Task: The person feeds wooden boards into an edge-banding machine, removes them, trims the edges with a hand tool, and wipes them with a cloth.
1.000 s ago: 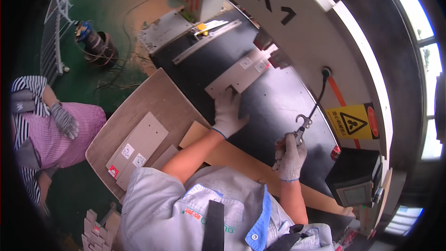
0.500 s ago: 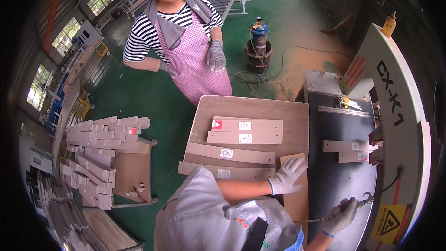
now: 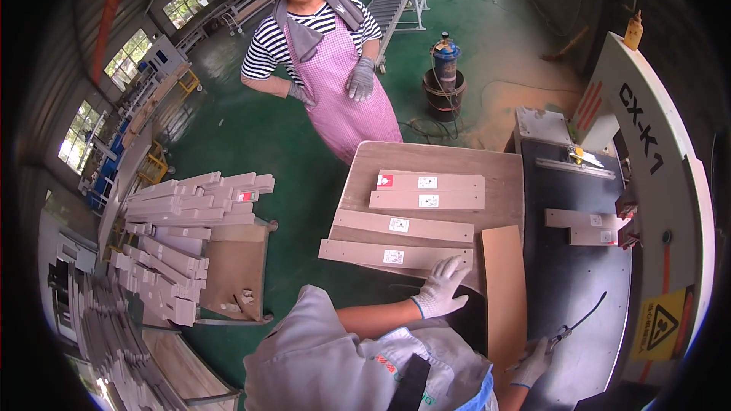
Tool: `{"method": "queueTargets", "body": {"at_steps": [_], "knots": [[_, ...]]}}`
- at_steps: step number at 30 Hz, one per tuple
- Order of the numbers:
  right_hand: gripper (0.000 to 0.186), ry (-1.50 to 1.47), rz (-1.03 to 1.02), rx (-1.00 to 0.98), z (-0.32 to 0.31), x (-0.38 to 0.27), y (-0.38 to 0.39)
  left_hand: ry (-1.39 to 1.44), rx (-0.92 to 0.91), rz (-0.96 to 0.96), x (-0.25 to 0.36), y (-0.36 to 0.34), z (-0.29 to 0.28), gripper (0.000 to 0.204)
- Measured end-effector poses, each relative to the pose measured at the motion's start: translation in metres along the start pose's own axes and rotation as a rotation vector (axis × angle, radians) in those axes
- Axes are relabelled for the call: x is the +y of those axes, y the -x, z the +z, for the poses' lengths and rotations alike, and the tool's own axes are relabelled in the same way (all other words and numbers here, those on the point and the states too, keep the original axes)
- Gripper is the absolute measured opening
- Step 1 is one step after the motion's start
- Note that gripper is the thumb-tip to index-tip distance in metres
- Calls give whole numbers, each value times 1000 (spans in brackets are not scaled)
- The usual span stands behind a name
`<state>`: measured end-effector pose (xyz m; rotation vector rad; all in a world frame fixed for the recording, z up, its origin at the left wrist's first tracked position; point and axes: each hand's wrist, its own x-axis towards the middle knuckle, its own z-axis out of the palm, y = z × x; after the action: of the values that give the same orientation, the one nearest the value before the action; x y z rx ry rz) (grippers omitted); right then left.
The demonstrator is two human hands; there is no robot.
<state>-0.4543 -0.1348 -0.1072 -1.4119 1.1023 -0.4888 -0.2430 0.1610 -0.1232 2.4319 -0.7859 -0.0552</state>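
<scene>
My left hand (image 3: 442, 288), in a white knit glove, is open with its fingers stretched over the right end of the nearest labelled board (image 3: 354, 250). Whether the fingertips touch it I cannot tell. My right hand (image 3: 532, 366), gloved too, is closed around a slim metal tool (image 3: 562, 332) with a long thin dark tip pointing away to the right. Between my hands lies a plain brown board (image 3: 504, 289), lengthwise along the table's right side. Farther back on the wooden table (image 3: 434, 154) are a slightly bowed labelled board (image 3: 365, 222) and two more side by side (image 3: 449, 202).
At right stands a white machine (image 3: 609, 68) with a black bed (image 3: 556, 274), two short boards (image 3: 575, 218) lying against its red parts. Across the table is a person in a pink apron (image 3: 343, 84). Stacked boards (image 3: 190, 202) fill a cart at left. A blue-topped canister (image 3: 445, 68) stands behind.
My left hand has moved off the brown board toward the nearest labelled board. My right hand has drawn back nearer my body with the tool. The view has shifted, so the scene sits farther right.
</scene>
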Motion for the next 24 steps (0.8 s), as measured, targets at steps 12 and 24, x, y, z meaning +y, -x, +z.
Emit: {"method": "queueTargets", "body": {"at_steps": [12,24], "knots": [[57,-317,510,105,28,20,18,-73,104,12,-53,-15,-54,81],[53,-415,514,164,13,59,10,-18,16,169,-128,-6,-71,82]]}}
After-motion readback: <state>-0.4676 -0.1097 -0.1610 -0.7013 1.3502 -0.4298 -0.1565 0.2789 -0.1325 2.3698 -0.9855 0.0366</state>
